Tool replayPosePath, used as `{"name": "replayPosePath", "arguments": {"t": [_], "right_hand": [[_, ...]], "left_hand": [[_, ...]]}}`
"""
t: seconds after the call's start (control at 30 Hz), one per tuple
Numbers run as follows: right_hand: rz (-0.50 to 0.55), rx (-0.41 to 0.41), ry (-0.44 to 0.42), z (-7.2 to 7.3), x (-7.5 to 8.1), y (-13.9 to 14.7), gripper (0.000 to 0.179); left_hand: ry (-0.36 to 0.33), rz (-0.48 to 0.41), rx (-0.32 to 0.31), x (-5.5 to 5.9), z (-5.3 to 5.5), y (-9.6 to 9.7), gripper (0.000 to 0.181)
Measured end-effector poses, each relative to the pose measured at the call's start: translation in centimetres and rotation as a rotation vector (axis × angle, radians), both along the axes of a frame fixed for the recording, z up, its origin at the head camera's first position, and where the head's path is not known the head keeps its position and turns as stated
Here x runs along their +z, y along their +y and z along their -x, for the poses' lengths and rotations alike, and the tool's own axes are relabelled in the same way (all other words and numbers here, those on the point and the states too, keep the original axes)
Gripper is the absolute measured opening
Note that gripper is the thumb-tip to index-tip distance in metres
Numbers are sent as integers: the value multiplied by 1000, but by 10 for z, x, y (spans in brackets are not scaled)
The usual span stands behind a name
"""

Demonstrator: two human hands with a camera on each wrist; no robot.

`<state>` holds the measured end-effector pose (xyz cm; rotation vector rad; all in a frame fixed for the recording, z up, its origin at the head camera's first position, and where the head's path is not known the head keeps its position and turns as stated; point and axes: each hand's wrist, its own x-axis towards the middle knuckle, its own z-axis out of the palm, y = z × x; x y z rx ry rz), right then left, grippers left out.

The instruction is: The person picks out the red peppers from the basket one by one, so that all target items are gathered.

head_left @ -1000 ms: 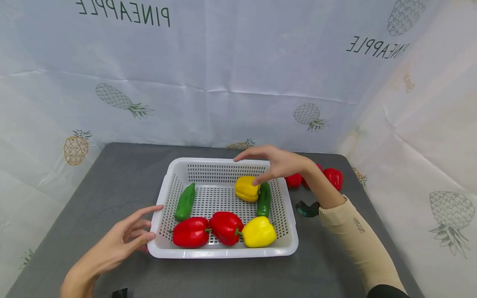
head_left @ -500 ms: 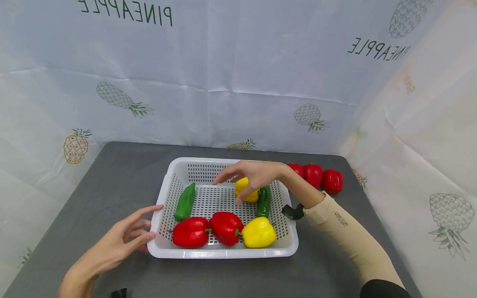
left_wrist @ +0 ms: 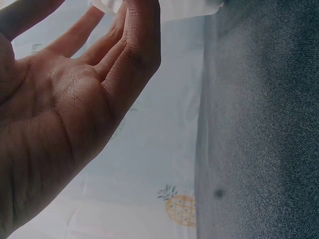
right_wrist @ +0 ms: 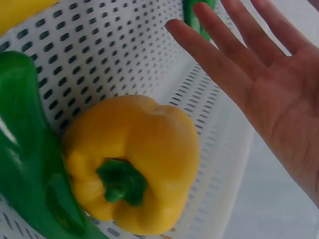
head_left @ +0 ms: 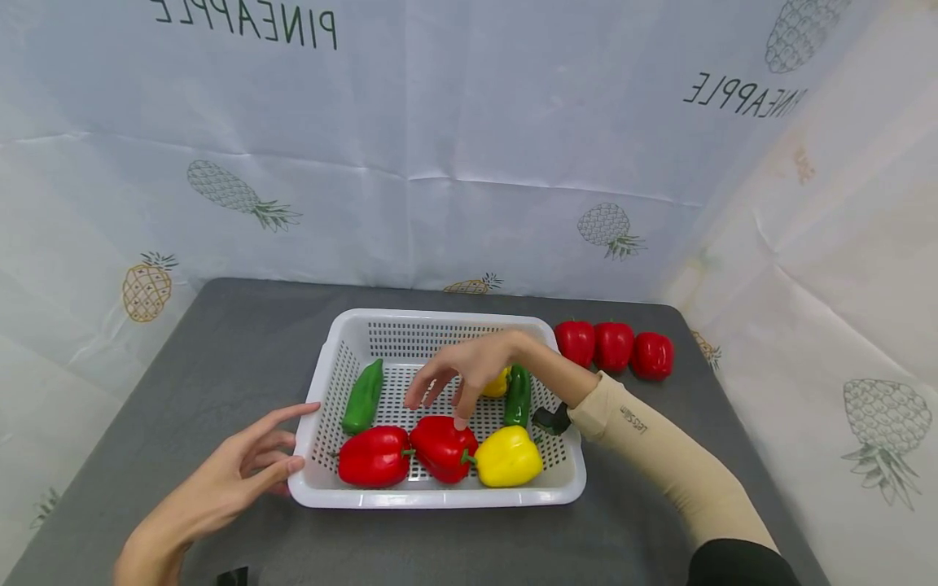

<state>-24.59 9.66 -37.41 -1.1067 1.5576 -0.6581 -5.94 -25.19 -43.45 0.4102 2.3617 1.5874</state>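
A white perforated basket point(head_left: 432, 499) stands on the dark table. My left hand point(head_left: 236, 465) touches its left rim with extended fingers. Over the basket's middle is my right hand point(head_left: 469, 364), fingers loosely bent and apart, thumb just above or touching the middle red bell pepper point(head_left: 438, 446). Another red bell pepper point(head_left: 372, 457) and a yellow bell pepper point(head_left: 509, 457) flank it in the front row. Behind lie a green pepper point(head_left: 363, 397) on the left and a dark green one point(head_left: 517, 399) on the right. Beside the latter, a second yellow bell pepper point(right_wrist: 139, 139) is partly hidden in the head view.
Three red bell peppers, among them the middle one point(head_left: 613, 346), stand in a row on the table point(head_left: 249, 342) behind the basket's right side. A white sheet point(head_left: 454, 122) printed with pineapples hangs around the back and sides.
My right hand has moved left and toward the front, from above the back yellow bell pepper to the middle red one. The left hand and the basket have stayed put.
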Motion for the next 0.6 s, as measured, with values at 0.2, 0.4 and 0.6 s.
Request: {"name": "replayPosePath", "arguments": {"t": [0.2,0.4,0.6], "right_hand": [[-48,41,-33,4,-10,-1,74],[-80,44,-77,5,-17,-1,78],[-119,39,-91,5,-22,-1,79]], "left_hand": [[-45,35,13,1,1,1,71],[-56,35,12,1,2,0,71],[-48,34,10,0,2,1,71]]}}
